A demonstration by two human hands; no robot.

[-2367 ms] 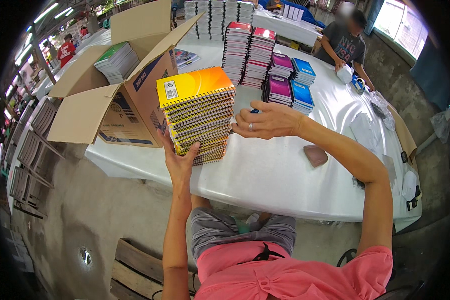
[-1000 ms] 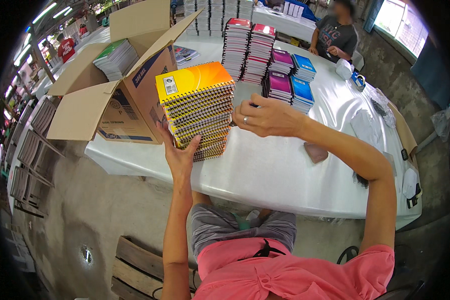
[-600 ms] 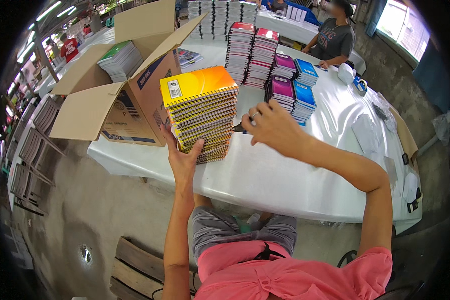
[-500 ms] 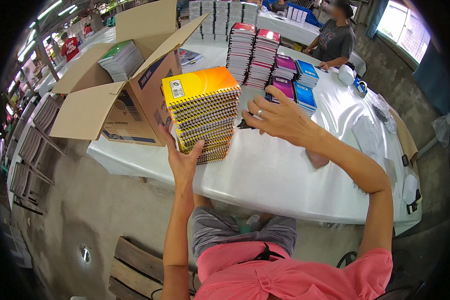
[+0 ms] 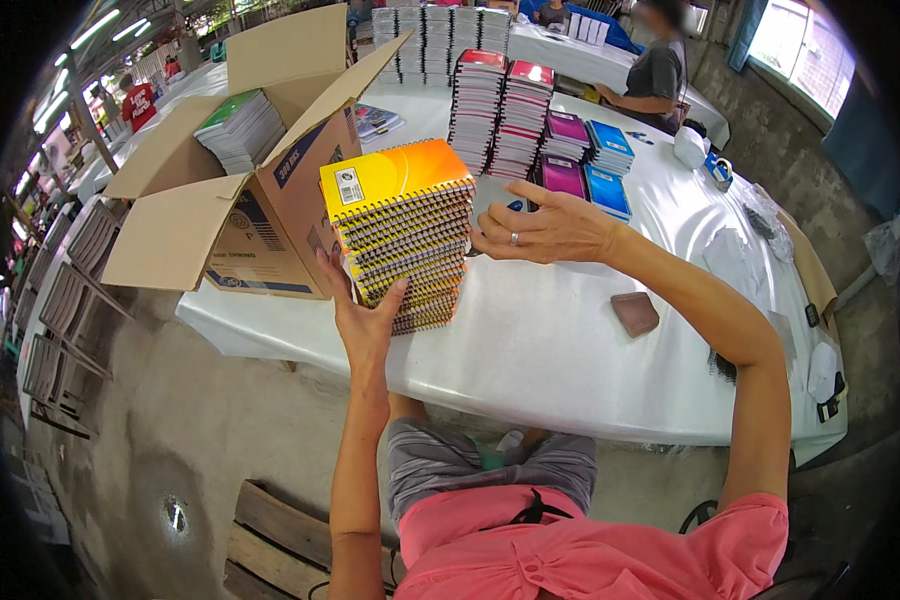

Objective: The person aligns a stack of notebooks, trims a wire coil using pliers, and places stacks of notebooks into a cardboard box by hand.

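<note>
A tall stack of yellow-orange spiral notebooks [image 5: 402, 240] stands near the table's front edge, wire bindings facing me. My left hand [image 5: 365, 315] holds its lower left side, thumb across the bindings and fingers along the side. To the right of the stack is my right hand [image 5: 555, 228], wearing a ring, with fingers bent together and tips close to the stack's right edge. A small dark blue thing [image 5: 515, 205] shows by the right fingers; its kind is unclear. What those fingers hold, if anything, is hidden.
An open cardboard box [image 5: 280, 215] with green-covered notebooks [image 5: 240, 130] stands left. Behind are tall red notebook stacks [image 5: 478, 110] and shorter purple [image 5: 567, 135] and blue ones [image 5: 608, 190]. A brown wallet-like item [image 5: 634, 313] lies right. Another person [image 5: 655, 85] is across the table [image 5: 530, 340].
My right hand has moved slightly down and left, closer to the stack, uncovering the brown item. My left hand stays on the notebooks. The person across has turned and drawn back a hand.
</note>
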